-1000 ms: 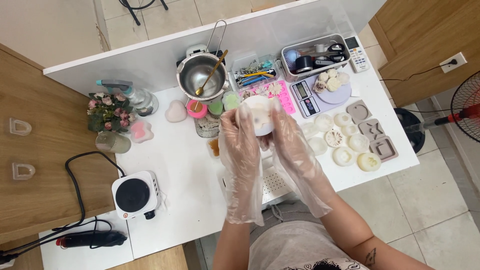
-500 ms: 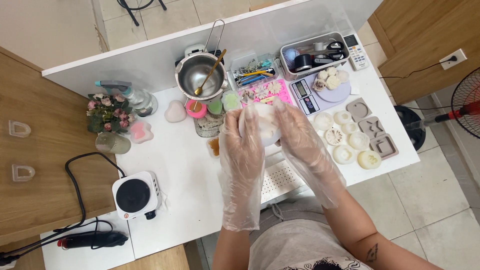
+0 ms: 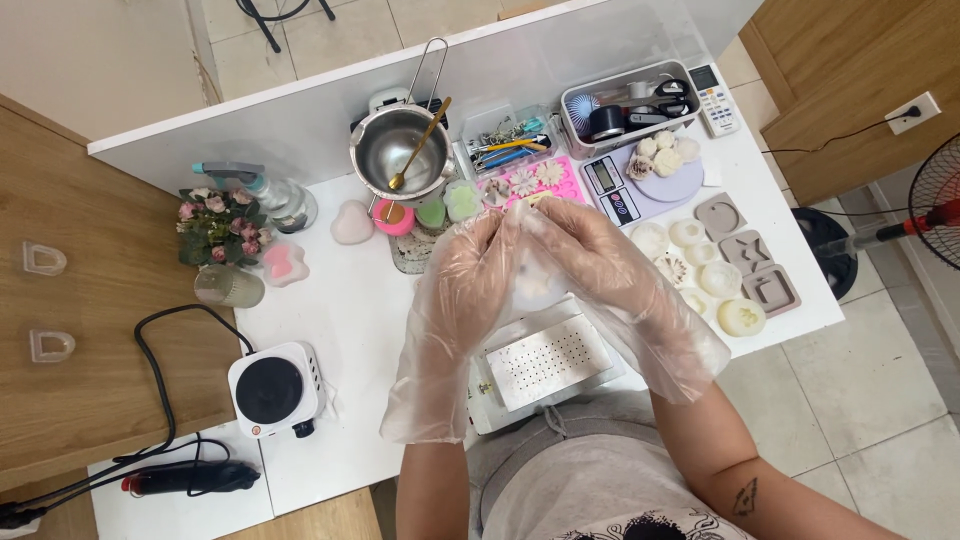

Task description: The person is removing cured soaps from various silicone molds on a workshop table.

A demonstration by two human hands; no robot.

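Observation:
Both hands wear loose clear plastic gloves and meet above the white table (image 3: 340, 320). My left hand (image 3: 470, 280) and my right hand (image 3: 590, 260) close together around a small white mould (image 3: 530, 275), which is mostly hidden between the fingers. Under them lies a white perforated tray (image 3: 545, 360) at the table's near edge. A pink flower mould (image 3: 525, 182) lies just beyond the fingertips.
A steel melting pot (image 3: 400, 150) with a gold spoon stands at the back. Round white moulds (image 3: 700, 270) and grey moulds (image 3: 755, 270) lie to the right, a scale (image 3: 615, 190) behind them. A small hotplate (image 3: 272, 390), a flower vase (image 3: 215, 230) and a heat gun (image 3: 190, 478) sit left.
The hands have come down and closed tighter around the white mould, which showed plainly between them a second ago and is now nearly covered.

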